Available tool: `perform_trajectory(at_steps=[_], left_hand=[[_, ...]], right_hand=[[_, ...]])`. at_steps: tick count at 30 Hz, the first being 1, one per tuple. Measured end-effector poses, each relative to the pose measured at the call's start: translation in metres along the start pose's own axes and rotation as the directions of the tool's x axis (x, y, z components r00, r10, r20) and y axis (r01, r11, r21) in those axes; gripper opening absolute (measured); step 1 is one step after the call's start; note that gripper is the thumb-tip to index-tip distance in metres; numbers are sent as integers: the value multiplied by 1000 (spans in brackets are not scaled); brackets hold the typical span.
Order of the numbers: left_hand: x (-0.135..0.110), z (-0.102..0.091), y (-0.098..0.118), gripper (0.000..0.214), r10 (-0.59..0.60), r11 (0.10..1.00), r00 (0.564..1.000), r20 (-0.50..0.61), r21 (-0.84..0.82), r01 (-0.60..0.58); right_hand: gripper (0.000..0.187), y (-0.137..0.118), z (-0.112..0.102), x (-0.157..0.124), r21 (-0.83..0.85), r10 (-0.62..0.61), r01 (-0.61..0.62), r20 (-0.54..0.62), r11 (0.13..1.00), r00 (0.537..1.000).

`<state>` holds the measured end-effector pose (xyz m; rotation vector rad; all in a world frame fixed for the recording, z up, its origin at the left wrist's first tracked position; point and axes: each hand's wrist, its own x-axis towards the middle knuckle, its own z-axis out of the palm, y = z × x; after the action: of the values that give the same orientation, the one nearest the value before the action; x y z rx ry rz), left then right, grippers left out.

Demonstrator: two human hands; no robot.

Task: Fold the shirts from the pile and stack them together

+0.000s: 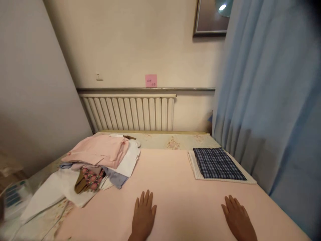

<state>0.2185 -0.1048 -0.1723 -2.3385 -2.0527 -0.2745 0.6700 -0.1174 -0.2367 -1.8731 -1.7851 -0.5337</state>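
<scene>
My left hand (143, 214) lies flat with its fingers stretched out on a smooth pink cloth (184, 197) that covers the bed. Well to the right, my right hand (237, 216) rests the same way, palm down and holding nothing. Beyond the right hand is a folded dark blue plaid cloth (218, 164), lying on a folded cream cloth (192, 167). Up and left of the left hand stands a heap of clothes, with a folded pink garment (99, 149) on top. White, grey-blue and red patterned fabric (92, 177) sticks out under it.
A blue curtain (255, 100) hangs along the right side. At the bed's far end are a white radiator (130, 113) and a wall with a pink note (151, 81). A floral sheet (173, 142) shows beyond the pink cloth. A clear plastic item (16, 197) sits at far left.
</scene>
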Motion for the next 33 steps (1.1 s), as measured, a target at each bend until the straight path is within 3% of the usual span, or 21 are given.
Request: perform_trajectory(at_steps=[4,9,13,16,20,23,26,28,30,33], left_hand=[[-11,-5,-26,53,-65,998,998,0,-23,65],[-18,-12,-46,49,-125,991,990,-59,-58,122],[-1,-23,-48,38,-192,980,966,-173,-93,178],[19,-28,-51,26,-279,957,943,-180,-129,258],[39,-22,-62,24,-299,939,942,-154,-225,261],[46,-17,-71,26,-290,918,950,-118,-317,240],[52,-17,-77,27,-280,897,959,-48,-368,243],[56,-20,-81,27,-267,882,963,22,-397,254],[59,-21,-84,30,-262,862,962,71,-431,267],[61,-20,-87,35,-259,835,963,78,-483,264]], right_hand=[[44,-37,15,-7,39,-152,152,1,988,988],[43,-96,27,0,127,-193,192,-7,973,981],[40,-142,37,10,248,-217,214,-12,945,976],[38,-168,50,16,314,-248,238,-8,919,969],[37,-205,59,31,396,-222,192,30,898,975],[36,-251,49,63,544,-176,45,192,838,966],[25,-317,29,113,687,-183,-166,405,708,896],[20,-368,17,148,762,-181,-318,490,565,852],[20,-418,10,176,766,-166,-537,616,353,770],[25,-486,9,201,621,-181,-784,770,-1,611]])
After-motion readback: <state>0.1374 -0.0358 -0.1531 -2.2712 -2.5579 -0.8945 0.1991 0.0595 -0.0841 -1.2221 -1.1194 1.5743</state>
